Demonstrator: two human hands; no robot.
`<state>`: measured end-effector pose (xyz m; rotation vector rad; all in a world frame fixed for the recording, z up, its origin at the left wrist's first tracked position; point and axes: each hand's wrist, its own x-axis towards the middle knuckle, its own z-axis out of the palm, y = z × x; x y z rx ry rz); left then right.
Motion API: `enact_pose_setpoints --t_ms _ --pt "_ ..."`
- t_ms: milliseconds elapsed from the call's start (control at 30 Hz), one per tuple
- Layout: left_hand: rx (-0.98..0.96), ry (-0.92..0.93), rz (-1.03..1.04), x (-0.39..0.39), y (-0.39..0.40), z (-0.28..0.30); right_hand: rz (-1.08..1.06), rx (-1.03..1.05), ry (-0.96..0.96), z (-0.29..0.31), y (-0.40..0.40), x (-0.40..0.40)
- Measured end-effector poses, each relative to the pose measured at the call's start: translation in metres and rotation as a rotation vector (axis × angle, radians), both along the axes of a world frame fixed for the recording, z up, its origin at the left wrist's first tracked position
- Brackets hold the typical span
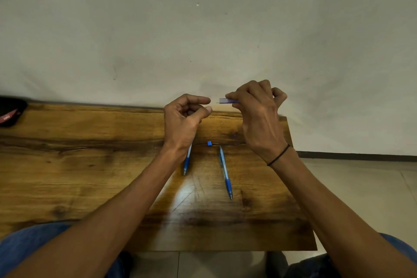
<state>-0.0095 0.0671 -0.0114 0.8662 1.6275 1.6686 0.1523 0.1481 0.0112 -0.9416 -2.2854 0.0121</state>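
Observation:
My right hand (pixel 259 115) is raised over the far edge of the wooden table (pixel 90 165) and pinches a small see-through bluish case (pixel 225 100). A thin dark lead sticks out of the case's left end. My left hand (pixel 182 119) hovers just left of it, fingers curled, thumb and forefinger a little apart near the lead's tip and holding nothing. Two blue pencils lie on the table below: one (pixel 225 171) in full view, the other (pixel 186 162) partly under my left wrist. A tiny blue cap (pixel 209 143) sits between them.
A black object with a red mark (pixel 9 113) lies at the table's far left edge. A plain wall rises right behind the table. The table ends at the right, with tiled floor (pixel 361 187) beyond. My knees in blue jeans are at the bottom.

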Motion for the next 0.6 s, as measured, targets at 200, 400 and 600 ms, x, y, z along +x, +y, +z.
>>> enact_pose_setpoints --t_ms 200,400,600 --pt "-0.001 0.001 -0.016 0.0003 0.0001 -0.0013 0.004 -0.017 -0.024 -0.0002 -0.0016 -0.0011" --pt "0.018 -0.016 -0.051 0.0038 -0.0006 -0.0025 0.012 -0.021 -0.038 -0.0004 -0.0026 -0.0002" --pt "0.047 -0.065 -0.095 0.0064 -0.0012 -0.0005 0.023 -0.030 -0.035 -0.0015 -0.0045 -0.0011"
